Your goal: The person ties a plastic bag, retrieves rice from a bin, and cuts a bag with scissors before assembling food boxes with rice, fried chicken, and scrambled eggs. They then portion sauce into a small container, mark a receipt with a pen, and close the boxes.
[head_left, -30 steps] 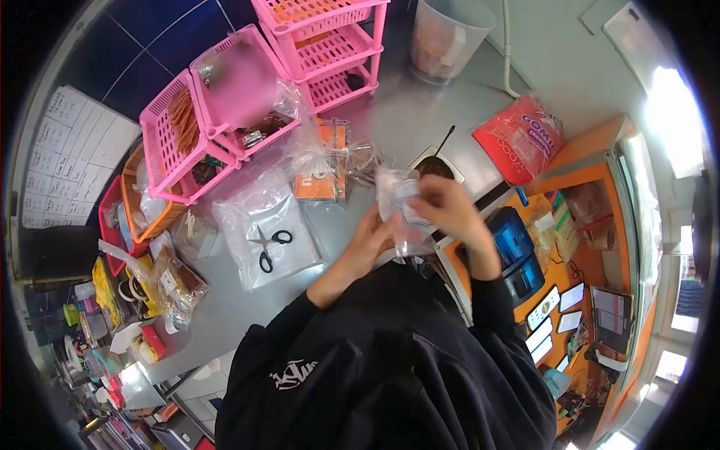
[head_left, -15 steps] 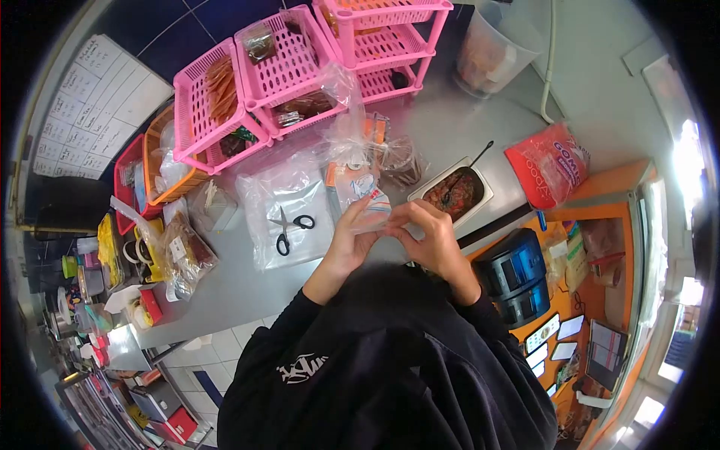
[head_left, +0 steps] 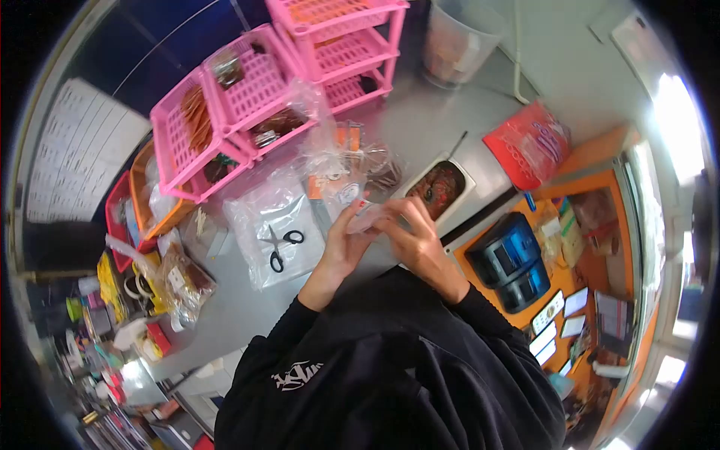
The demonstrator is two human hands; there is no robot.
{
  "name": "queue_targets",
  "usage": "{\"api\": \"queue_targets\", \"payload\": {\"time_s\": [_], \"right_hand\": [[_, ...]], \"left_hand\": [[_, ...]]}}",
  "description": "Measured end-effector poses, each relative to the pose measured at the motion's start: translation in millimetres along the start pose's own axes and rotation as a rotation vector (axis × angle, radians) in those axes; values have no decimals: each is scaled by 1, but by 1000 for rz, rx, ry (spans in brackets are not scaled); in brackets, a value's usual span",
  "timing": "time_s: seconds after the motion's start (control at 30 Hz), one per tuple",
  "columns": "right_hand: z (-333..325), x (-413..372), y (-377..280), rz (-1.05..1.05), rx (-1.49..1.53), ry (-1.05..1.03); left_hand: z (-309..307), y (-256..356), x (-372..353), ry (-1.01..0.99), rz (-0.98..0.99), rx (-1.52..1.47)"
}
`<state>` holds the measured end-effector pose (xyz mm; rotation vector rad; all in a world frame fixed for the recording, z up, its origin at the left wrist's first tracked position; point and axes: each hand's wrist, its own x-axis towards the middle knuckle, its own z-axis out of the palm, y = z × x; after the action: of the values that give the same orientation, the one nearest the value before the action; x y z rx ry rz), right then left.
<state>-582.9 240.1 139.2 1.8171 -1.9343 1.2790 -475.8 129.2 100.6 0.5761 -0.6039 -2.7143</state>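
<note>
Between my two hands is a small clear plastic bag (head_left: pixel 367 217) with some printing on it, held over the counter. My left hand (head_left: pixel 343 246) grips its left side, thumb and fingers closed. My right hand (head_left: pixel 421 244) has its fingers bent and pinched at the bag's right edge; the fingertips are slightly blurred. Left of my hands, black-handled scissors (head_left: pixel 279 246) lie spread on a stack of clear plastic bags (head_left: pixel 259 264). Just beyond my right hand sits a metal container (head_left: pixel 466 187) of chopped red and green food with a dark-handled spoon in it.
Pink baskets (head_left: pixel 259 86) line the back, with a pink tiered rack (head_left: pixel 356 56) beside them. A clear bucket (head_left: pixel 459 49) and a red bag (head_left: pixel 529 146) stand at right. Bagged goods (head_left: pixel 184 285) lie on the left; a black-and-blue dispenser (head_left: pixel 510 262) is at my right.
The view has turned a little, shifting the counter items leftward. My right hand's fingers have moved across the bag's edge. Both hands stay on the bag.
</note>
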Motion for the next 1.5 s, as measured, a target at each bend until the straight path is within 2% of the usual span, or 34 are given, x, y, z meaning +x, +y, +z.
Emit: {"api": "queue_targets", "payload": {"time_s": [0.07, 0.17, 0.23, 0.37, 0.47, 0.57, 0.67, 0.77, 0.87, 0.97, 1.07, 1.13, 1.2, 1.33, 1.5], "right_hand": [[-3, 4, -9, 59, 52, -20], [15, -28, -7, 59, 10, -123], [24, -44, -9, 100, -38, -200], [32, -66, -33, 253, -113, -390], [55, -93, -41, 305, -180, -188], [48, -100, -57, 290, -159, 48], [25, -96, -71, 505, -15, 408], [1, -109, -70, 860, 178, 646], [-5, -129, -67, 1025, 266, 755], [6, -139, -80, 1077, 320, 568], [41, -140, -87, 930, 358, 454], [50, -132, -90, 899, 442, 311], [51, -126, -89, 882, 457, 280], [52, -122, -84, 832, 516, 182], [24, -115, -84, 858, 637, -12]], "left_hand": [[-14, -4, -1, -40, -36, -14], [-46, -8, -3, 73, -109, 80], [-14, -2, -15, 65, -217, 131], [-38, -14, -24, 55, -431, 126], [-56, -21, -28, 110, -505, 150], [-88, -16, -18, 45, -529, 177], [-163, 1, 15, -81, -514, -132], [-74, -5, -18, 302, -411, -303], [-81, 0, -59, -168, -782, 15], [-77, -5, -99, 9, -876, 167], [-45, -16, -100, -102, -339, 706], [-50, -16, -87, -157, -119, 890], [-38, -18, -81, -244, 48, 1004], [-28, -22, -81, -213, 37, 1027], [-48, -6, -71, -303, -118, 1025]]}}
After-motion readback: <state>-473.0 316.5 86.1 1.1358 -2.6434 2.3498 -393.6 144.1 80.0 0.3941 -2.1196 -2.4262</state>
